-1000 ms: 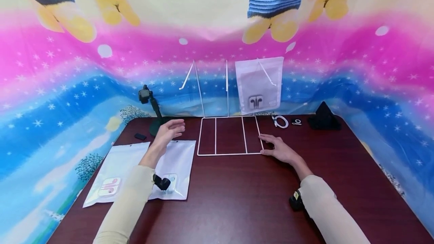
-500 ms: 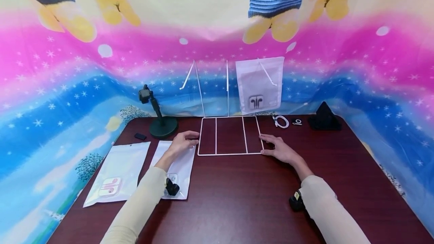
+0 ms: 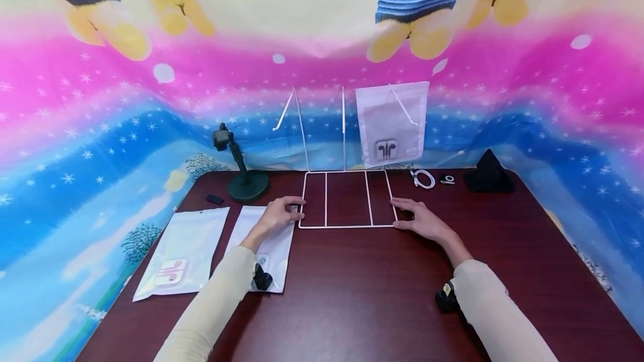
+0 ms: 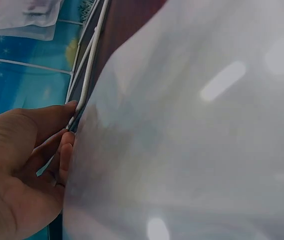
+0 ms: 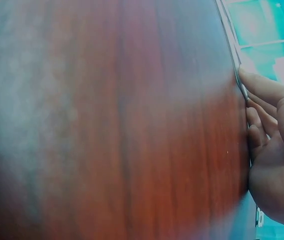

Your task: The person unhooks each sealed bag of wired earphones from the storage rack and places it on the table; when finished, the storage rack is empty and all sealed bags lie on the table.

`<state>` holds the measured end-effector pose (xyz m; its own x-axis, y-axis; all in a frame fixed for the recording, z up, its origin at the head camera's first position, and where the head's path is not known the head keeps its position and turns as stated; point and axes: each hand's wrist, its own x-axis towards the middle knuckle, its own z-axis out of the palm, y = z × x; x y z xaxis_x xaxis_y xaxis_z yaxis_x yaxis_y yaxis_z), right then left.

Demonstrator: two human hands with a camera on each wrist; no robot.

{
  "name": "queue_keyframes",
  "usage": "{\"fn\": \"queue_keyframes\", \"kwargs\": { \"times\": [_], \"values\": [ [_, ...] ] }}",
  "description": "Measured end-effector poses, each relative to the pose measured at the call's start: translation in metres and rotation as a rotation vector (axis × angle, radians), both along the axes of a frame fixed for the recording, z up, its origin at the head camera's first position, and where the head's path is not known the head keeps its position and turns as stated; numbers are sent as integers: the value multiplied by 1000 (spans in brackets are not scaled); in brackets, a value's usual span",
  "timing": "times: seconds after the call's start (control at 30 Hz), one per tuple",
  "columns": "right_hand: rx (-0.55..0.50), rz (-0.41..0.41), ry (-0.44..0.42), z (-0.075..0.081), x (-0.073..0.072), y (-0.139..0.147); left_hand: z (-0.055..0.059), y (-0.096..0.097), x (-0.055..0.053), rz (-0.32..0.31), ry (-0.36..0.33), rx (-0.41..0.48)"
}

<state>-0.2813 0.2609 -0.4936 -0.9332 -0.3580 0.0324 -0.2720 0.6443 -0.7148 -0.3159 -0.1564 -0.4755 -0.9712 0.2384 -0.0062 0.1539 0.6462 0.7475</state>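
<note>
A white wire display rack (image 3: 346, 227) stands at the back of the table, its flat rectangular base toward me and three hooked arms above. My left hand (image 3: 276, 217) holds the left side of the base; in the left wrist view, thumb and fingertips meet at the wire (image 4: 88, 75). On the right side, my right hand (image 3: 422, 222) holds the base near its front corner, thumb at the wire (image 5: 230, 32) in the right wrist view. A white pouch (image 3: 392, 110) with packaged earphones (image 3: 386, 149) hangs from the right hook. The other two hooks carry nothing.
Two more white earphone pouches lie left: one (image 3: 201, 239) at the far left, another (image 3: 279, 258) partly under my left forearm. Behind are a round-based stand (image 3: 249, 186) and a small black block (image 3: 214, 199). At right are a coiled white cable (image 3: 425, 179) and a black stand (image 3: 488, 175).
My left hand has come down and right from above the pouch to the rack's left side. My right hand stays at the right side. The head view has shifted slightly.
</note>
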Motion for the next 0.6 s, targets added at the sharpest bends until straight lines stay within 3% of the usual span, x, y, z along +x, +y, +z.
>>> {"fn": "queue_keyframes", "kwargs": {
  "times": [0.4, 0.6],
  "values": [
    [8, -14, -6, 0, -3, 0, -2, -4, -2, -7, 18, -15],
    [-105, -45, -101, 7, -4, 7, -6, -4, -3, -13, 25, -23]
  ]
}}
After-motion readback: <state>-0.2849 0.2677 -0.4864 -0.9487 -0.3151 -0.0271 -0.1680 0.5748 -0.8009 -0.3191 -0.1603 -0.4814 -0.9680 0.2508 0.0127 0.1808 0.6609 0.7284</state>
